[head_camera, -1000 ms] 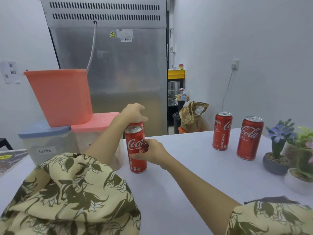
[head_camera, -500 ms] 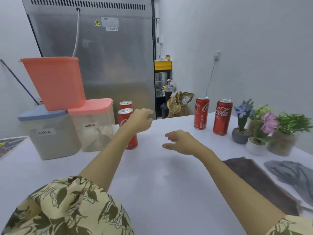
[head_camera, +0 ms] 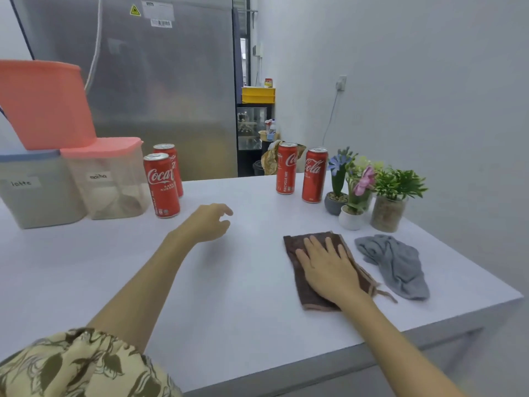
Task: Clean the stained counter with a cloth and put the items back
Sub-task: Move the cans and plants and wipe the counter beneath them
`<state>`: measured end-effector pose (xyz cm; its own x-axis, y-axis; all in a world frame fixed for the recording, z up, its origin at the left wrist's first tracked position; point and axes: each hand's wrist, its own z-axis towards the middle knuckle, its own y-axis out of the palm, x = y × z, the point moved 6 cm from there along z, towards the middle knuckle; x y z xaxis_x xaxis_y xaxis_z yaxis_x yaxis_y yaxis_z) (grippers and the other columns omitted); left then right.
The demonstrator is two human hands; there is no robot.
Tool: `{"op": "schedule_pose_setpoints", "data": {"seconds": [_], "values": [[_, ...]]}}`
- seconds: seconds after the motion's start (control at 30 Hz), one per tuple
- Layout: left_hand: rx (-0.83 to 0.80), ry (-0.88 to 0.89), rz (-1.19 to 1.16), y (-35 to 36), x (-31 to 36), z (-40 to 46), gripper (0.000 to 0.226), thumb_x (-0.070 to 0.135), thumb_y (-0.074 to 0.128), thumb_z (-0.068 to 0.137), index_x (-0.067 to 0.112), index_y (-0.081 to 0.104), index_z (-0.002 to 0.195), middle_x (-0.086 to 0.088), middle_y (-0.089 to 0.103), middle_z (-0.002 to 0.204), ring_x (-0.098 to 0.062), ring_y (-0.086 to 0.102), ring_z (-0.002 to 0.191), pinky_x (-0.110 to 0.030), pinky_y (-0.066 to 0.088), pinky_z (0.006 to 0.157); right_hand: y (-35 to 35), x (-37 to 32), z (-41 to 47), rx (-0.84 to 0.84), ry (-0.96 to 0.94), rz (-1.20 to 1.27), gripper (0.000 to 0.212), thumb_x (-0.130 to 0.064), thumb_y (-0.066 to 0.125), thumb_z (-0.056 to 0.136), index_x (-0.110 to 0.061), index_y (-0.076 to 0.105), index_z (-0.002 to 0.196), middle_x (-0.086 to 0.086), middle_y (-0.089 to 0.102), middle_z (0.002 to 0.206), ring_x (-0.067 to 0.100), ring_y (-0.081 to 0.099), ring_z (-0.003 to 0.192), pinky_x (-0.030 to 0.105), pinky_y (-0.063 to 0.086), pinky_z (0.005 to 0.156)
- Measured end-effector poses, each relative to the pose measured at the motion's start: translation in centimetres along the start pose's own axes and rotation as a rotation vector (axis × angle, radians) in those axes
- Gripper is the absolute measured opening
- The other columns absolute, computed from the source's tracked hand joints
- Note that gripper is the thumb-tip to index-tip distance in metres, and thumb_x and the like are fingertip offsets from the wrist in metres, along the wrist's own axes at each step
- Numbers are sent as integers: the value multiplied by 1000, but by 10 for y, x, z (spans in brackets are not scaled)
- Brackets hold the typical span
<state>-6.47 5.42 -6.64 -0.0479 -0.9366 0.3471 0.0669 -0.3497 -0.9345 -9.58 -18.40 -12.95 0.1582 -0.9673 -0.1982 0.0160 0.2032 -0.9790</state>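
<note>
White walls and a steel fridge (head_camera: 160, 90) stand behind the pale desk (head_camera: 234, 282). On the desk's right side lies a brown cloth (head_camera: 303, 290), and the right hand (head_camera: 329, 270) rests flat on it, fingers straight and slightly spread. Just beside it sits a crumpled grey cloth (head_camera: 398, 265). The left hand (head_camera: 209, 223) hovers over the middle of the desk, fingers loosely curled, holding nothing. Two cans (head_camera: 161, 186) stand beside the labelled containers (head_camera: 108, 181) at left; two more cans (head_camera: 315, 174) stand near the potted plants (head_camera: 386, 196).
</note>
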Motion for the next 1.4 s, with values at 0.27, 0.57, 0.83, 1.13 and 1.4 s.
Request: {"op": "schedule_pose_setpoints", "data": {"seconds": [0.27, 0.57, 0.83, 1.13, 1.4], "values": [[84, 4, -12, 10, 54, -25, 37, 14, 45, 95, 19, 50, 131, -5, 52, 135, -23, 50, 119, -31, 41, 96, 7, -68, 45, -50, -208, 314, 49, -28, 19, 103, -14, 20, 149, 7, 21, 156, 29, 14, 144, 37, 12, 116], [-216, -136, 69, 97, 95, 13, 67, 45, 13, 100, -1, 6, 149, -17, 1, 157, -36, -5, 145, -46, 1, 117, -18, -21, 93, 183, 64, 1196, 52, 9, 35, 93, -10, 39, 142, 3, 45, 143, 17, 40, 133, 28, 32, 110], [-2, -219, 146, 73, -9, 114, 69, 53, 16, 97, 9, 10, 151, -9, 4, 159, -33, 0, 146, -46, 0, 118, -3, -27, 126, 87, 28, 558, 52, 2, 40, 90, -12, 40, 140, 7, 43, 144, 21, 39, 133, 27, 31, 108], [12, -115, 189, 71, -26, 240, 62, 49, 19, 96, 19, 15, 150, -3, 11, 159, -32, 6, 145, -48, 6, 117, -13, -26, 129, 89, 19, 464, 44, -13, 39, 98, -17, 35, 142, 2, 41, 144, 16, 37, 132, 24, 29, 106], [33, -69, 166, 77, -26, 248, 64, 53, 18, 96, 21, 11, 151, -6, 5, 159, -33, 2, 146, -48, 1, 117, -109, -59, 209, 573, -65, 589, 70, -16, 56, 93, -11, 16, 150, 5, 23, 154, 18, 23, 141, 23, 20, 110]]}}
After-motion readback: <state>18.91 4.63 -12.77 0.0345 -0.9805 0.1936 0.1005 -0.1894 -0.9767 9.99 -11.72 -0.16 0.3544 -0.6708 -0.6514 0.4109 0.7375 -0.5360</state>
